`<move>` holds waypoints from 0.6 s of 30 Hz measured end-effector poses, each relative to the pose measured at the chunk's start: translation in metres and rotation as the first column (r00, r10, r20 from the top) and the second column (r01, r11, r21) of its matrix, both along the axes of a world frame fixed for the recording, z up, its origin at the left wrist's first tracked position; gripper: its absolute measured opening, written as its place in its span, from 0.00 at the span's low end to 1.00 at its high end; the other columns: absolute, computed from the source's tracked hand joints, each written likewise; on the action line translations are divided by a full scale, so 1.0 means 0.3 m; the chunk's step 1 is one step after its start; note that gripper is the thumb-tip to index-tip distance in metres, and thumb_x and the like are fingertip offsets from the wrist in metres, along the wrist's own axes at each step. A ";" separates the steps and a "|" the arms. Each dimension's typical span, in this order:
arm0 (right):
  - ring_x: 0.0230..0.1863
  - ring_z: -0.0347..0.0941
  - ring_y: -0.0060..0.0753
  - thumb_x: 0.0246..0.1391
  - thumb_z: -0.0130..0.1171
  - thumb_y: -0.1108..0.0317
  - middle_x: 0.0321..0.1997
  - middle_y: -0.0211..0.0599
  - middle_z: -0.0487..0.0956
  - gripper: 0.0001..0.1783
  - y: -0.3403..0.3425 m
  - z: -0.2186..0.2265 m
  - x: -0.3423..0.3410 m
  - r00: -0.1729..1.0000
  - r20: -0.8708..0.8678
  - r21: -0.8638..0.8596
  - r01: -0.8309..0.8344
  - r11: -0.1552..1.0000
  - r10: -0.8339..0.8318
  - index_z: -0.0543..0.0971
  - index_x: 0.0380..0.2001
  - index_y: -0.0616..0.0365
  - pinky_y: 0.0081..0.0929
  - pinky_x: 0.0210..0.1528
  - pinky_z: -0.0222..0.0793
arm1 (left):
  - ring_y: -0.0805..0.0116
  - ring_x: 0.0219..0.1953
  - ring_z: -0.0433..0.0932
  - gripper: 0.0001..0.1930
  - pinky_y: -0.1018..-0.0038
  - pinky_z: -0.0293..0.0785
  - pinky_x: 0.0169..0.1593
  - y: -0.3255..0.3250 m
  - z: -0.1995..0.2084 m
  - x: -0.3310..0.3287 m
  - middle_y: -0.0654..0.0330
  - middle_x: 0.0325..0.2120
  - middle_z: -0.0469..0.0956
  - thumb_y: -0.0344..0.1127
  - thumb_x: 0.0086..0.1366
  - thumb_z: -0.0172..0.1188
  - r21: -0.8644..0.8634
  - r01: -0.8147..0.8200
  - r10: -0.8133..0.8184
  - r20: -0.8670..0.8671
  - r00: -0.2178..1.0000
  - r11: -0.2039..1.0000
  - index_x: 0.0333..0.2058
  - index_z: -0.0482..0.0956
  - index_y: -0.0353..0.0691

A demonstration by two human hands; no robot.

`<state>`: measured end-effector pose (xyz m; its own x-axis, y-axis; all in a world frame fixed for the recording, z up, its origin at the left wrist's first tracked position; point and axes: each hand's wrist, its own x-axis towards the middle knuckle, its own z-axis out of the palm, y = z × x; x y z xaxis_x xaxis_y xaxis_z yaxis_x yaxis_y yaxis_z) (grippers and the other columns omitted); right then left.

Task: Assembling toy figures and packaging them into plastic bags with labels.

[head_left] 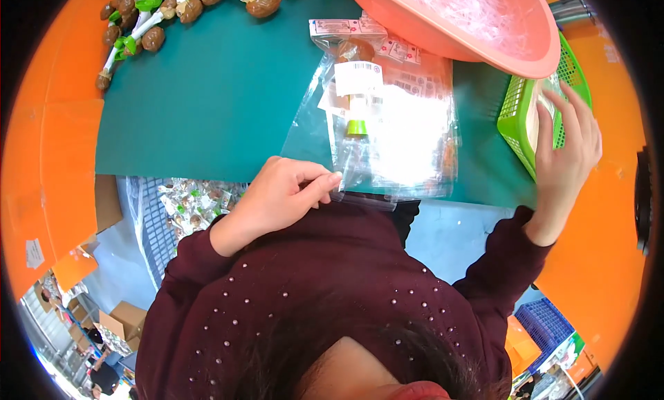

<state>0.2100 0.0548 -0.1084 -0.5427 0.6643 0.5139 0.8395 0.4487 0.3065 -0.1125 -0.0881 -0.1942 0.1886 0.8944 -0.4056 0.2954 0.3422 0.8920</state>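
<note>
My left hand [287, 189] pinches the near edge of a clear plastic bag [318, 140] at the table's front edge. Inside that bag lies a toy with a brown head [355, 50], its white stem ending in a bright green tip [357, 127]. A white label with a barcode [359, 78] covers part of it. More clear bags [432, 88] lie stacked beside and under it, with strong glare hiding details. Over at the right, my right hand [574, 147] hangs at the green basket [515, 113], fingers apart and partly inside. A pale flat stack [533, 120] shows in the basket.
A pink basin [443, 37] holding thin clear plastic pieces overhangs the basket and bags. Loose brown-headed toys [153, 39] lie at the far left of the green tabletop [200, 102]. Below the table, a blue crate [155, 213] holds packaged toys. A metal object [573, 11] stands far right.
</note>
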 end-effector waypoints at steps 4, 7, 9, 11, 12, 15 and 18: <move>0.42 0.75 0.39 0.43 0.66 0.74 0.35 0.36 0.80 0.07 -0.175 -0.208 -0.112 0.867 -0.475 -0.205 -0.278 0.939 0.153 0.79 0.28 0.56 0.36 0.50 0.65 | 0.71 0.19 0.74 0.07 0.78 0.69 0.25 -0.029 0.006 -0.051 0.61 0.20 0.77 0.32 0.58 0.67 0.393 -0.057 0.162 -0.239 0.957 0.918 0.25 0.80 0.36; 0.40 0.71 0.39 0.36 0.70 0.70 0.37 0.32 0.79 0.10 -0.306 -0.319 -0.205 0.827 -0.526 -0.265 -0.380 0.886 0.197 0.80 0.26 0.52 0.38 0.48 0.63 | 0.70 0.22 0.75 0.06 0.78 0.70 0.26 0.010 -0.041 -0.063 0.62 0.22 0.78 0.29 0.55 0.68 0.634 -0.023 0.261 -0.284 0.923 0.773 0.26 0.79 0.38; 0.43 0.69 0.40 0.34 0.73 0.65 0.41 0.29 0.77 0.12 -0.368 -0.364 -0.256 0.785 -0.567 -0.219 -0.437 0.873 0.251 0.82 0.27 0.46 0.39 0.49 0.61 | 0.71 0.24 0.75 0.08 0.78 0.71 0.27 0.021 -0.051 -0.042 0.62 0.25 0.78 0.30 0.52 0.70 0.672 -0.060 0.301 -0.248 0.921 0.738 0.26 0.78 0.40; 0.51 0.66 0.38 0.35 0.74 0.58 0.48 0.26 0.77 0.14 -0.403 -0.394 -0.298 0.791 -0.503 -0.137 -0.472 0.871 0.349 0.85 0.31 0.37 0.39 0.54 0.58 | 0.72 0.24 0.76 0.13 0.78 0.72 0.27 0.031 -0.053 -0.009 0.60 0.25 0.79 0.31 0.53 0.70 0.731 -0.068 0.359 -0.250 0.899 0.679 0.34 0.76 0.38; 0.51 0.66 0.38 0.35 0.74 0.58 0.48 0.26 0.77 0.14 -0.410 -0.405 -0.316 0.790 -0.505 -0.139 -0.471 0.871 0.347 0.85 0.31 0.37 0.39 0.54 0.58 | 0.72 0.24 0.76 0.13 0.78 0.72 0.27 0.035 -0.063 0.008 0.60 0.25 0.79 0.31 0.53 0.70 0.730 -0.066 0.358 -0.252 0.899 0.681 0.34 0.76 0.38; 0.60 0.63 0.36 0.42 0.70 0.58 0.57 0.27 0.76 0.12 -0.399 -0.427 -0.328 0.897 -0.351 -0.133 -0.331 0.934 0.268 0.86 0.35 0.36 0.38 0.61 0.51 | 0.73 0.24 0.77 0.24 0.77 0.73 0.28 0.046 -0.072 0.054 0.59 0.24 0.79 0.32 0.54 0.70 0.413 -0.322 0.388 -0.082 0.918 0.852 0.47 0.70 0.36; 0.61 0.63 0.36 0.44 0.69 0.59 0.58 0.28 0.75 0.12 -0.387 -0.418 -0.326 0.937 -0.328 -0.196 -0.192 0.962 0.121 0.86 0.37 0.37 0.38 0.61 0.51 | 0.84 0.27 0.73 0.32 0.86 0.66 0.28 0.065 -0.051 0.073 0.62 0.27 0.78 0.26 0.59 0.66 0.315 -0.264 0.299 -0.067 0.952 0.912 0.58 0.58 0.36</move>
